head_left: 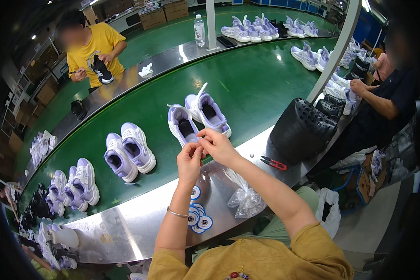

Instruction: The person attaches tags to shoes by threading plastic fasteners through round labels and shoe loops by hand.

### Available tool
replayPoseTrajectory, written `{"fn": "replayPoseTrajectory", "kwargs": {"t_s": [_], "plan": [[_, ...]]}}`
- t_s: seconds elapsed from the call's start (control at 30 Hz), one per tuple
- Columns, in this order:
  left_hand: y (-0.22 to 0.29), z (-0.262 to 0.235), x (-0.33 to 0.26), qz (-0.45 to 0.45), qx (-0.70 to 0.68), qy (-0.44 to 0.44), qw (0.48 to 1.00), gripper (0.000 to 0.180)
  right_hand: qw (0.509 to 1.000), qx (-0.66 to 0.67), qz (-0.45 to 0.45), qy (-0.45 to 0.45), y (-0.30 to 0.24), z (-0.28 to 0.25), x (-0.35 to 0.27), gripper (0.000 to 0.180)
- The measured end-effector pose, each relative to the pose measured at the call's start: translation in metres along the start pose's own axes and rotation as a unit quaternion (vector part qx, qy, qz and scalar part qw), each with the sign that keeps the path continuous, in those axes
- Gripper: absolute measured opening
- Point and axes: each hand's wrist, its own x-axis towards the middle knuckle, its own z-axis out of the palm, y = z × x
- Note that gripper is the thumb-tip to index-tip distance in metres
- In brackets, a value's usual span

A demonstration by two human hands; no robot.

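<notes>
My left hand (189,164) and my right hand (218,145) meet fingertip to fingertip over the metal table edge. Both are closed in a pinch, and whatever lies between the fingers is too small to make out. Just beyond them on the green belt stands a pair of white and lilac sneakers, a left shoe (175,122) and a right shoe (218,119), with dark insoles showing. Below my hands lie several round blue-and-white tags (205,222). A clear plastic bag (245,203) with thin white strands sits beside my right forearm.
Red-handled thread snips (274,163) lie near a black perforated container (301,133) at right. More sneakers (130,151) line the green belt (144,109). A white tape-like roll (66,237) is at lower left. Co-workers are at far left, in a yellow shirt (100,44), and at right.
</notes>
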Motion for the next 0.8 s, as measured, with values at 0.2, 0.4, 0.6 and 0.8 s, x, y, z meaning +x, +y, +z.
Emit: {"fn": "replayPoseTrajectory", "kwargs": {"t_s": [0.2,0.4,0.6,0.8], "plan": [[-0.005,-0.001,0.003,0.003,-0.001,0.036,0.999,0.006,0.994,0.063,0.089,0.007,0.004,-0.018,-0.001,0.015],[-0.006,-0.003,0.005,-0.012,-0.017,0.036,0.999,0.007,0.998,0.054,0.031,-0.027,0.014,-0.012,0.003,0.013],[0.0,-0.002,0.003,-0.001,0.018,0.068,0.998,0.008,0.996,0.071,0.038,-0.032,0.015,-0.011,0.005,0.01],[-0.002,-0.011,0.003,0.013,0.031,0.06,0.998,0.012,0.996,0.073,0.044,-0.035,0.015,-0.01,0.006,0.006]]}}
